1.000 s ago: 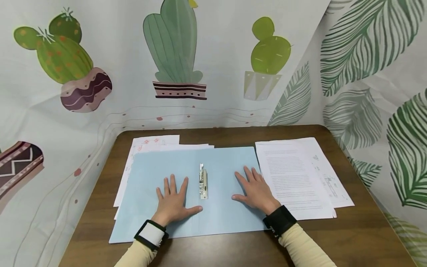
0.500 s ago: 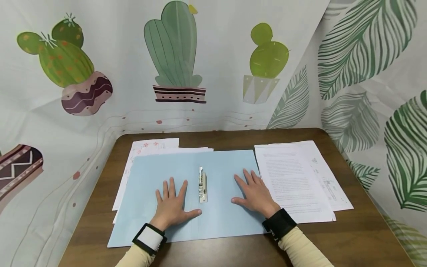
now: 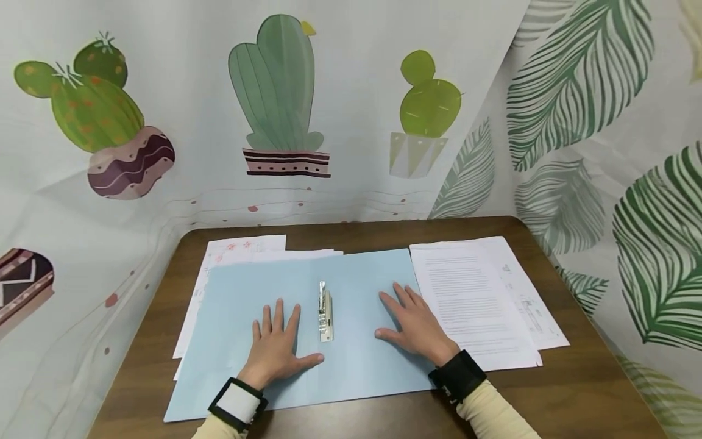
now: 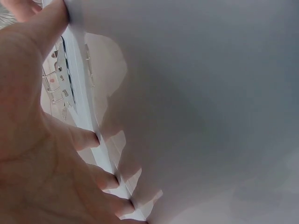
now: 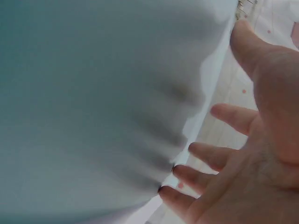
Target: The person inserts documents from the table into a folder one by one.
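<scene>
One pale blue paper folder lies opened flat on the dark brown wooden table, with one metal spring clip standing along its centre fold. There are two groups of loose white printed sheets: one stack just right of the folder, its top sheet covered in dense text, and another on the left, partly tucked under the folder's far left corner.

There are two hands, each with a dark band at the wrist. The left hand lies palm down on the folder's left half, its grip wide, fingers straight and spread, thumb pointing toward the clip and stopping just short of it. The right hand lies the same way on the right half, grip wide, fingers fanned and flat, holding nothing, only pressing the blue card.

The head view alone shows the whole layout, together with the cactus-printed cloth behind the table and the leaf-printed cloth to the right. The left wrist view shows fingertips touching the folder from close by. The right wrist view shows the fingers spread against the blue surface, with the clip only as a blurred glint at the top edge.
</scene>
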